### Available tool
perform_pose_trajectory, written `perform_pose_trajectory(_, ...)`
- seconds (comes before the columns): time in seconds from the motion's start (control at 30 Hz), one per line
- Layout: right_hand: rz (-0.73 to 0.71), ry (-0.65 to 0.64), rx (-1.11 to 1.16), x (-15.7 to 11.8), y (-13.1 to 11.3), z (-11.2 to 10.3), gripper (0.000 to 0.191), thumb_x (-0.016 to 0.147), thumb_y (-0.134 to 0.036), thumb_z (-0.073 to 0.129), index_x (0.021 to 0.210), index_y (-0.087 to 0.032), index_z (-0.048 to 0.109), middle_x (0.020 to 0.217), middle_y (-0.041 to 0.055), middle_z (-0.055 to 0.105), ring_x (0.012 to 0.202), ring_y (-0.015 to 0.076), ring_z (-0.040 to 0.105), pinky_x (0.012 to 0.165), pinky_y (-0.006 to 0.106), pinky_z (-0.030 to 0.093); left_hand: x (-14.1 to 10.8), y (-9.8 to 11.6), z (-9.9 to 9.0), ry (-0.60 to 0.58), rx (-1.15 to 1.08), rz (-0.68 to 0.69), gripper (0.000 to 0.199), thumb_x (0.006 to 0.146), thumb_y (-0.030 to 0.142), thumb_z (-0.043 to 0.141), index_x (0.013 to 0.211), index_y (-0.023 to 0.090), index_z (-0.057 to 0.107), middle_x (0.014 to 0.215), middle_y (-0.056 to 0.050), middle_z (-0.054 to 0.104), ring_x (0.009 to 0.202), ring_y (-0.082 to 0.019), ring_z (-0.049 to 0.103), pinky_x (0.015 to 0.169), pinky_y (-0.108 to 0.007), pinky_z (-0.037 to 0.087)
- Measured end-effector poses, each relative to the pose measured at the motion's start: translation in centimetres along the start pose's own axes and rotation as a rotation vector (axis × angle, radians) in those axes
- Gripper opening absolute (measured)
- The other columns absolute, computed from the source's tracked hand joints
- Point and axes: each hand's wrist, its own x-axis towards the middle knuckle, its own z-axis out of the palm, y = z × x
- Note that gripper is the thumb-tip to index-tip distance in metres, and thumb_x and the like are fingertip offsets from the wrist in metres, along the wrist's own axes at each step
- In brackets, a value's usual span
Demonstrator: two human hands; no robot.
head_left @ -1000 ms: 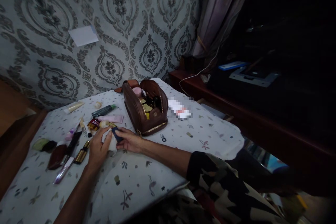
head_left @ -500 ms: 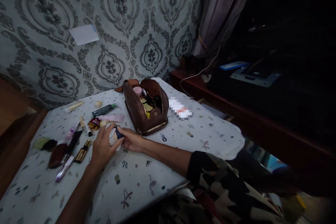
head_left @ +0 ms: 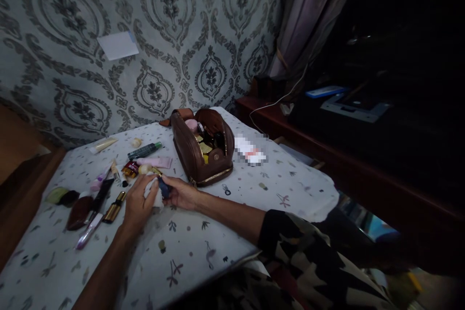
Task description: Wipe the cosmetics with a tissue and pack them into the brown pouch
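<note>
Over the patterned white tablecloth (head_left: 189, 256), my left hand (head_left: 138, 198) is closed on a crumpled white tissue (head_left: 157, 197). My right hand (head_left: 185, 194) pinches a small dark blue container (head_left: 164, 188), with the tissue pressed against its left side. Fingers hide much of the container, so its exact kind is unclear. Just beyond the hands stands an open brown cosmetic bag (head_left: 187, 155) filled with a pink round jar and other items. Left of my left hand lie a gold lipstick tube (head_left: 114, 208), a pink tube (head_left: 154, 162) and a green tube (head_left: 144, 151).
Several more cosmetics lie at the left, among them a dark red pouch-like item (head_left: 79, 213) and a purple-white tube (head_left: 89, 231). A blurred white packet (head_left: 250, 149) sits right of the bag. Dark furniture (head_left: 363, 164) borders the right side, the wallpapered wall (head_left: 210, 24) the back.
The left hand has shifted slightly left and down, and more of the tissue shows. The dark blue container has turned a little in the right hand. The bag has stayed put.
</note>
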Motion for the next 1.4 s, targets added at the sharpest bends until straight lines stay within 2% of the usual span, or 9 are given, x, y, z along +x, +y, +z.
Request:
perform_pose_trajectory(0.27,-0.022,-0.041,-0.038,0.0,0.2,0.0,0.061,0.050,-0.041,0.092,0.098,-0.015,0.066,0.082,-0.0003,0.069,0.071,0.0116,0.064,0.066,0.025,0.052,-0.3,-0.7,-0.1,0.052,-0.176,-0.356,0.038,0.092,0.046,0.046,0.092,0.015,0.069,0.073,-0.001,0.065,0.067,-0.017,0.059,0.064,-0.026,0.047)
perform_pose_trajectory(0.47,0.012,-0.059,-0.037,0.1,0.2,-0.2,0.058,0.057,-0.041,0.089,0.101,-0.015,0.063,0.082,0.0007,0.069,0.073,0.0160,0.067,0.068,0.031,0.054,-0.3,-1.3,-0.2,0.185,-0.305,-0.462,0.044,0.091,0.052,0.046,0.085,0.014,0.067,0.067,-0.001,0.062,0.060,-0.015,0.054,0.055,-0.024,0.043)
perform_pose_trajectory(0.57,0.065,-0.052,-0.003,0.1,0.1,-0.2,0.047,0.068,-0.039,0.083,0.103,-0.015,0.062,0.083,0.0022,0.070,0.075,0.0168,0.068,0.070,0.031,0.054,-0.3,-1.4,-0.1,0.192,-0.322,-0.442,0.044,0.092,0.052,0.043,0.088,0.015,0.067,0.075,-0.002,0.065,0.066,-0.016,0.058,0.060,-0.025,0.045)
perform_pose_trajectory(0.67,0.113,-0.027,0.093,0.0,-0.3,-0.2,0.034,0.079,-0.038,0.074,0.099,-0.014,0.062,0.083,0.0026,0.070,0.074,0.0146,0.067,0.070,0.028,0.053,-0.4,-1.1,0.3,0.127,-0.284,-0.337,0.044,0.092,0.050,0.040,0.105,0.016,0.065,0.101,-0.007,0.068,0.090,-0.022,0.063,0.078,-0.031,0.049)
perform_pose_trajectory(0.8,0.172,-0.037,0.177,0.0,-0.8,-0.5,0.027,0.089,-0.041,0.062,0.094,-0.014,0.062,0.072,-0.0003,0.067,0.059,0.0116,0.061,0.060,0.024,0.048,-0.5,-0.4,0.6,0.047,-0.172,-0.227,0.059,0.081,0.051,0.057,0.128,0.016,0.052,0.124,-0.012,0.060,0.111,-0.028,0.059,0.094,-0.039,0.047)
perform_pose_trajectory(0.9,0.225,-0.079,0.165,0.1,-0.8,-0.7,0.033,0.093,-0.048,0.054,0.094,-0.016,0.061,0.070,-0.0012,0.065,0.056,0.0123,0.060,0.057,0.025,0.046,-0.5,-0.3,0.5,0.035,-0.090,-0.232,0.061,0.077,0.049,0.062,0.127,0.016,0.052,0.120,-0.013,0.062,0.104,-0.028,0.062,0.089,-0.040,0.049)
perform_pose_trajectory(1.07,0.295,-0.115,0.046,0.5,-0.2,-0.7,0.056,0.091,-0.066,0.045,0.088,-0.013,0.062,0.073,0.0040,0.067,0.065,0.0154,0.065,0.066,0.028,0.050,-0.6,-0.8,0.1,0.033,-0.028,-0.251,0.052,0.086,0.051,0.047,0.120,0.013,0.057,0.112,-0.013,0.066,0.099,-0.029,0.063,0.088,-0.041,0.048)
perform_pose_trajectory(1.2,0.228,-0.085,-0.017,0.7,0.2,-0.9,0.052,0.085,-0.064,0.059,0.088,-0.012,0.063,0.072,0.0028,0.067,0.064,0.0127,0.064,0.065,0.025,0.049,-0.5,-1.0,-0.4,0.033,-0.023,-0.257,0.045,0.093,0.046,0.036,0.113,0.014,0.060,0.094,-0.009,0.067,0.085,-0.024,0.063,0.076,-0.035,0.048)
perform_pose_trajectory(1.4,0.150,-0.161,-0.071,0.1,0.1,-0.8,0.058,0.063,-0.054,0.084,0.094,-0.009,0.065,0.079,0.0057,0.072,0.072,0.0162,0.070,0.065,0.024,0.048,-0.1,-1.0,-1.3,0.058,0.072,-0.181,0.035,0.096,0.037,0.033,0.072,0.019,0.051,0.060,0.001,0.051,0.057,-0.016,0.050,0.059,-0.027,0.038)
